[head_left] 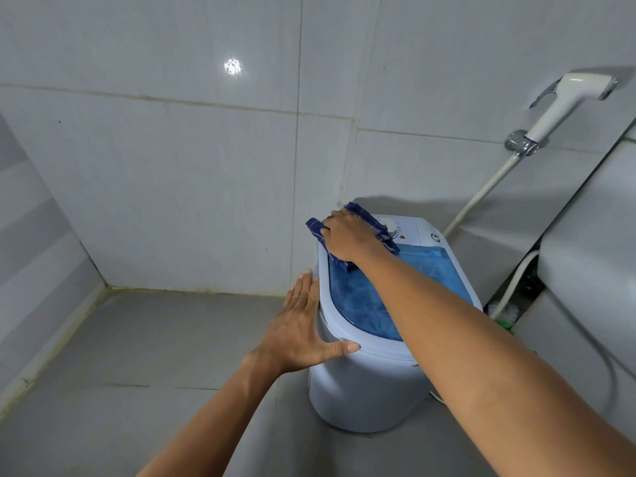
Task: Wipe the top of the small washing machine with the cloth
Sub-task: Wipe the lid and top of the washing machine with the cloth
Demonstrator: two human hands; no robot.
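Note:
A small white washing machine [364, 390] with a translucent blue lid [361, 301] stands on the grey tiled floor by the wall. My right hand [349, 237] presses a dark blue checked cloth [315, 228] flat on the far left corner of the machine's top, beside the control dials [392, 228]. My right forearm crosses over the lid. My left hand [303, 325] lies flat against the machine's left rim, fingers straight and thumb on the front edge, holding nothing.
A white bidet sprayer [564, 105] hangs on the tiled wall at the upper right, its hose running down behind the machine. A white toilet cistern [592, 256] stands at the right. Grey floor tiles [144, 356] spread to the left.

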